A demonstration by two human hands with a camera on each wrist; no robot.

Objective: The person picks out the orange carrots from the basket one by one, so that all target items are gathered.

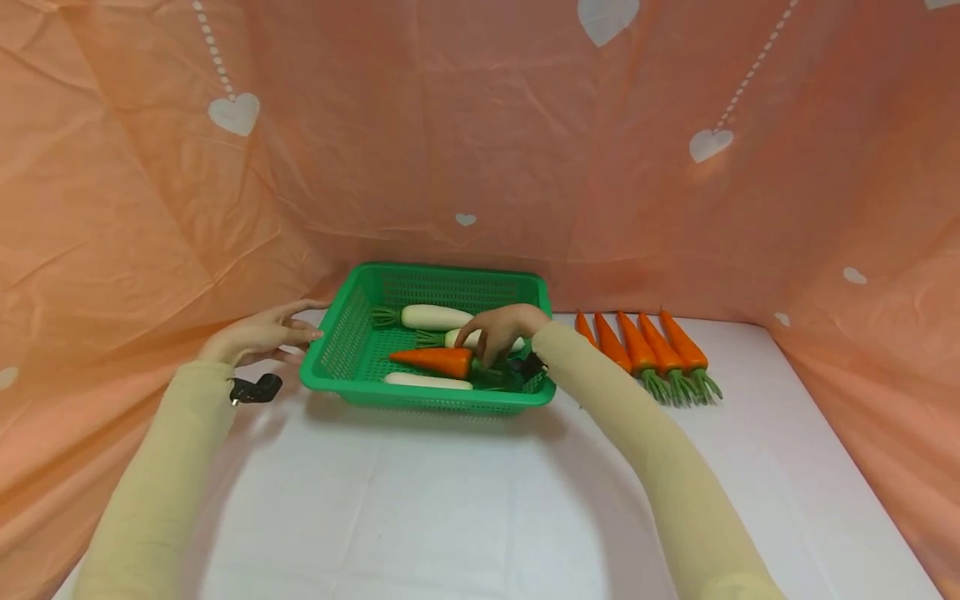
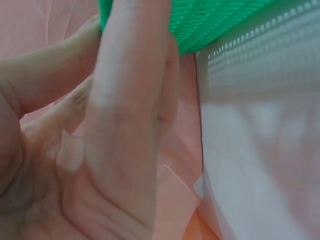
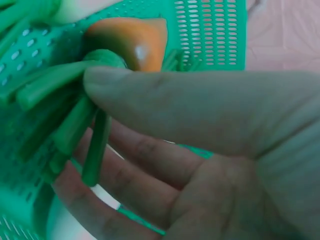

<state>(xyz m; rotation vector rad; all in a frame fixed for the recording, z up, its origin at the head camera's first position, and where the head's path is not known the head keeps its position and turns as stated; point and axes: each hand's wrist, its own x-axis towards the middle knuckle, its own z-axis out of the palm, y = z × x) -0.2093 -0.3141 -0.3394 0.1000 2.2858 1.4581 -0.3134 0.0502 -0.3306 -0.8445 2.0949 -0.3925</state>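
In the head view my right hand (image 1: 501, 329) is inside the green basket (image 1: 330, 385). It holds an orange carrot (image 1: 435, 360) by its green stalks, and the right wrist view shows the thumb and fingers (image 3: 125, 95) pinching the stalks (image 3: 70, 120) near the carrot's top. White radishes lie around it: one (image 1: 433, 317) at the back, another (image 1: 453, 338) partly behind my right hand, a third (image 1: 427, 381) near the front wall. At the basket's left side, my left hand (image 1: 262, 335) touches the rim with fairly straight fingers (image 2: 127, 65).
Several more carrots (image 1: 678, 342) lie side by side on the white table (image 1: 435, 500), to the right of the basket, their stalks facing me. An orange-pink cloth (image 1: 480, 167) with white hearts hangs behind the table and along both sides.
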